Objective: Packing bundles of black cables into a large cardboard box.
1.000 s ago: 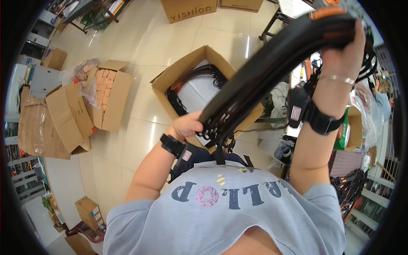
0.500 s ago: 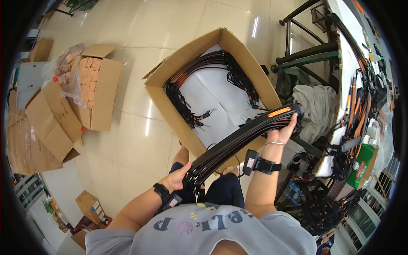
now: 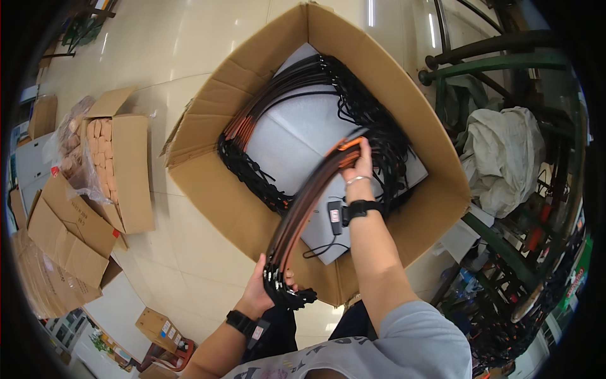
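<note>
The left hand [image 3: 257, 292] and right hand [image 3: 358, 162] gripped a black-and-orange cable bundle [image 3: 303, 202] slanting over the cardboard box [image 3: 218, 180], which might have snagged the cable ends [image 3: 302, 297] if the left grip had sagged.

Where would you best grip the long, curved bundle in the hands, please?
Probably at both ends, since the long bundle arches and its many strands could sag if gripped at one. The left hand suits the near end, coming from the left; the right hand, the far end, coming from the right.
</note>
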The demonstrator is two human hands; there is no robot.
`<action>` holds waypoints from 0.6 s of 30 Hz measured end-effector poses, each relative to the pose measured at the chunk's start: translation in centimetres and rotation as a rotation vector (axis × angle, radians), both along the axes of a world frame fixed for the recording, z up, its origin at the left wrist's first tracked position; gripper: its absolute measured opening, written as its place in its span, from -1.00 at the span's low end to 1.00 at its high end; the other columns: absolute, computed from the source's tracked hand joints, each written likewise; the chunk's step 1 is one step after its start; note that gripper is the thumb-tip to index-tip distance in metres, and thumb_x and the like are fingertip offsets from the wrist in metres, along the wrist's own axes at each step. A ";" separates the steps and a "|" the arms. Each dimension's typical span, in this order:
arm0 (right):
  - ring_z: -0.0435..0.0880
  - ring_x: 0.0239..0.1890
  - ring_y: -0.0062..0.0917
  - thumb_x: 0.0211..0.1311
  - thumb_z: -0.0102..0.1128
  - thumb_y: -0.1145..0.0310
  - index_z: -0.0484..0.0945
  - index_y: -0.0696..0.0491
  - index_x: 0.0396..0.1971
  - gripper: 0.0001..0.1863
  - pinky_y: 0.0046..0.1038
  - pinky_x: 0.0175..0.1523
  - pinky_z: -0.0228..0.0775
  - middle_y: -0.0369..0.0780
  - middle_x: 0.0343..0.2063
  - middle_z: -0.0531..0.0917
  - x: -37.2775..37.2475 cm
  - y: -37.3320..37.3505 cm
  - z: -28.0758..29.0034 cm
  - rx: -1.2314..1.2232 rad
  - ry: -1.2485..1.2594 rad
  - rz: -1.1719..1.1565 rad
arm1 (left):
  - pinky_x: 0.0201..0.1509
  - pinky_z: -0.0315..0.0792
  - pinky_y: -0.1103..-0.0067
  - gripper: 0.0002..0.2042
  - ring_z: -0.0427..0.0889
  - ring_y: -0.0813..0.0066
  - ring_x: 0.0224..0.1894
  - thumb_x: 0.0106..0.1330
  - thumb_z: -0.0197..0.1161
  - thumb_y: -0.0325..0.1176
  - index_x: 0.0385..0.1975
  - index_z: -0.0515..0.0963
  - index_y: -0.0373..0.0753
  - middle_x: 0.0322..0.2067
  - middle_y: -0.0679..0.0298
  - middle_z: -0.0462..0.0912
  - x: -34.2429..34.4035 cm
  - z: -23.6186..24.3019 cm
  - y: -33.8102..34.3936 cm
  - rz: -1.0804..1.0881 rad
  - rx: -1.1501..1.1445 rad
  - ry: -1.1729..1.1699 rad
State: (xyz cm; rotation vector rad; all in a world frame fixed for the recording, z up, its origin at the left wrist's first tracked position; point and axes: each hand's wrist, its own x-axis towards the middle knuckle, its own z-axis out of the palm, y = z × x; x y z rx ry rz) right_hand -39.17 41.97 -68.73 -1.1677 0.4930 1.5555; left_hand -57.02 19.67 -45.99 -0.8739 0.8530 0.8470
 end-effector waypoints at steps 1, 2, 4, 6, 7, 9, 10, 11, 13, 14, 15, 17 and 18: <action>0.52 -0.24 -0.37 0.02 0.25 0.10 0.46 0.02 -0.26 -0.63 -0.27 -0.04 0.37 -0.23 -0.24 0.54 -1.7 0.0 -1.2 -0.002 0.026 0.018 | -0.19 0.40 0.31 -0.47 0.49 0.30 -0.45 0.24 -0.17 0.19 -0.24 0.47 -0.18 -0.50 0.14 0.49 -0.4 0.0 0.4 0.026 -0.025 0.027; 0.53 -0.26 -0.35 0.02 0.26 0.12 0.45 0.02 -0.24 -0.62 -0.27 -0.06 0.37 -0.21 -0.26 0.54 -3.7 0.1 -1.8 0.000 0.051 0.044 | -0.20 0.41 0.32 -0.47 0.49 0.30 -0.45 0.24 -0.16 0.20 -0.26 0.47 -0.19 -0.50 0.14 0.49 -1.0 -0.5 0.4 0.061 -0.045 0.054; 0.53 -0.30 -0.31 0.05 0.21 0.15 0.45 0.08 -0.35 -0.69 -0.24 -0.17 0.42 -0.16 -0.43 0.57 -6.1 1.0 -3.9 0.012 0.095 -0.006 | -0.23 0.41 0.34 -0.46 0.49 0.31 -0.46 0.23 -0.16 0.21 -0.24 0.46 -0.19 -0.51 0.15 0.49 -2.3 -2.0 1.2 -0.015 -0.056 0.130; 0.53 -0.29 -0.29 0.07 0.18 0.12 0.44 0.09 -0.36 -0.67 -0.22 -0.20 0.43 -0.15 -0.39 0.56 -7.0 2.9 -6.1 0.039 0.093 0.045 | -0.28 0.43 0.36 -0.47 0.50 0.32 -0.48 0.22 -0.14 0.21 -0.29 0.46 -0.20 -0.53 0.16 0.49 -3.6 -3.9 3.0 -0.102 -0.066 0.223; 0.53 -0.30 -0.29 0.07 0.18 0.12 0.46 0.09 -0.36 -0.67 -0.22 -0.16 0.42 -0.13 -0.38 0.56 -6.7 4.4 -7.4 0.049 0.115 0.059 | -0.32 0.44 0.38 -0.47 0.51 0.32 -0.50 0.21 -0.11 0.21 -0.34 0.48 -0.20 -0.55 0.17 0.51 -3.9 -5.2 4.4 -0.155 -0.057 0.271; 0.54 -0.31 -0.29 0.07 0.17 0.10 0.48 0.10 -0.36 -0.66 -0.21 -0.12 0.41 -0.11 -0.38 0.57 -6.5 7.5 -8.7 0.058 0.098 0.065 | -0.38 0.46 0.41 -0.48 0.52 0.34 -0.52 0.20 -0.08 0.21 -0.41 0.49 -0.21 -0.56 0.19 0.52 -4.5 -7.6 6.9 -0.234 -0.055 0.360; 0.54 -0.31 -0.29 0.07 0.17 0.10 0.48 0.10 -0.37 -0.66 -0.20 -0.12 0.40 -0.12 -0.39 0.57 -6.4 9.0 -8.2 0.061 0.055 0.059 | -0.40 0.46 0.42 -0.48 0.53 0.35 -0.52 0.19 -0.08 0.21 -0.42 0.50 -0.20 -0.56 0.20 0.53 -4.8 -8.6 7.9 -0.260 -0.060 0.399; 0.54 -0.30 -0.29 0.06 0.18 0.10 0.49 0.10 -0.37 -0.66 -0.20 -0.12 0.40 -0.13 -0.38 0.58 -5.9 10.2 -8.1 0.085 0.089 0.060 | -0.42 0.47 0.44 -0.48 0.53 0.37 -0.53 0.19 -0.07 0.21 -0.43 0.50 -0.20 -0.55 0.21 0.54 -5.1 -9.5 8.8 -0.286 -0.065 0.433; 0.54 -0.28 -0.30 0.05 0.19 0.11 0.50 0.10 -0.35 -0.66 -0.20 -0.09 0.37 -0.14 -0.37 0.58 -4.8 11.9 -8.1 0.121 0.144 0.047 | -0.45 0.46 0.46 -0.48 0.52 0.40 -0.55 0.19 -0.06 0.21 -0.44 0.49 -0.21 -0.54 0.23 0.54 -5.9 -10.9 10.8 -0.358 -0.014 0.481; 0.54 -0.26 -0.31 0.04 0.19 0.11 0.50 0.10 -0.34 -0.65 -0.20 -0.06 0.36 -0.14 -0.37 0.58 -4.8 12.4 -7.8 0.128 0.172 0.034 | -0.46 0.46 0.47 -0.48 0.52 0.42 -0.55 0.19 -0.06 0.21 -0.44 0.49 -0.21 -0.54 0.24 0.55 -6.5 -11.7 11.5 -0.392 0.009 0.504; 0.53 -0.21 -0.32 0.02 0.22 0.12 0.50 0.08 -0.31 -0.65 -0.21 -0.01 0.33 -0.18 -0.32 0.58 -4.7 12.4 -7.4 0.124 0.185 0.036 | -0.47 0.46 0.49 -0.47 0.52 0.43 -0.57 0.18 -0.06 0.21 -0.43 0.49 -0.23 -0.55 0.25 0.55 -7.3 -12.7 11.8 -0.387 0.013 0.480; 0.49 -0.14 -0.33 0.03 0.24 0.16 0.47 0.08 -0.21 -0.62 -0.21 0.02 0.30 -0.18 -0.22 0.54 -4.9 11.5 -8.1 0.142 0.049 0.072 | -0.48 0.45 0.50 -0.48 0.52 0.41 -0.59 0.17 -0.01 0.18 -0.40 0.49 -0.26 -0.57 0.23 0.55 -8.5 -14.4 12.3 -0.364 0.019 0.496; 0.47 -0.10 -0.33 0.04 0.24 0.18 0.45 0.08 -0.16 -0.60 -0.21 0.04 0.29 -0.18 -0.17 0.52 -5.1 11.0 -8.6 0.152 -0.017 0.091 | -0.48 0.45 0.51 -0.48 0.52 0.40 -0.59 0.16 0.01 0.18 -0.40 0.49 -0.27 -0.56 0.21 0.55 -8.9 -15.8 11.5 -0.356 -0.048 0.493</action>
